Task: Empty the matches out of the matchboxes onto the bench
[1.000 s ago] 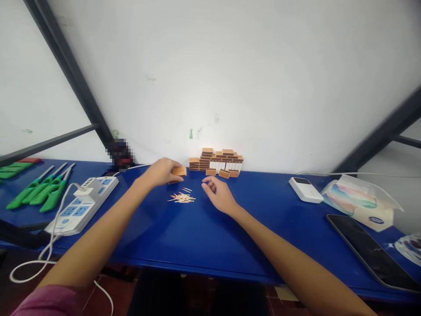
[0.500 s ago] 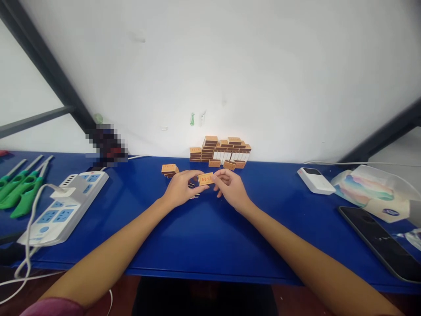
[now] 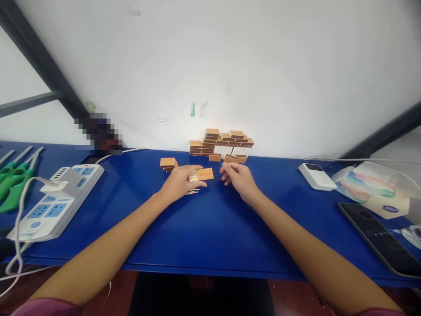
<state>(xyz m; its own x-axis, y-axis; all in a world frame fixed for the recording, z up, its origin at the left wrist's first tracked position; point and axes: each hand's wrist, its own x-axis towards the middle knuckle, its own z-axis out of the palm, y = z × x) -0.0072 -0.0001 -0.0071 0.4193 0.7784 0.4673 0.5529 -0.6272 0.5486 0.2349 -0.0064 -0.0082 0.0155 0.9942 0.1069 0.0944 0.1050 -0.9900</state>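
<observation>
My left hand [image 3: 179, 182] is closed around a matchbox [image 3: 206, 174] with an orange printed top. Its tray is slid partly out on the left, showing match heads and sticks. Several loose matches [image 3: 193, 191] lie on the table just below that hand. To the right, apart from the matchbox, my right hand [image 3: 239, 179] has its thumb and fingers pinched together; whatever is between them, if anything, is too small to see. Behind the hands, many matchboxes [image 3: 210, 142] are stacked in steps against the wall, and a smaller pile of matchboxes [image 3: 167, 163] sits beyond my left hand.
A white power strip [image 3: 62, 202] with a plugged charger and cable lies at left, beside green-handled tools [image 3: 19, 184]. On the right are a white device [image 3: 317, 176], a tissue pack [image 3: 371, 188] and a black phone [image 3: 378, 237]. The blue table [image 3: 210, 237] meets a white wall.
The matchbox tray now sticks out on the left, with matches showing. My right hand has moved right, away from the box. The view has shifted slightly.
</observation>
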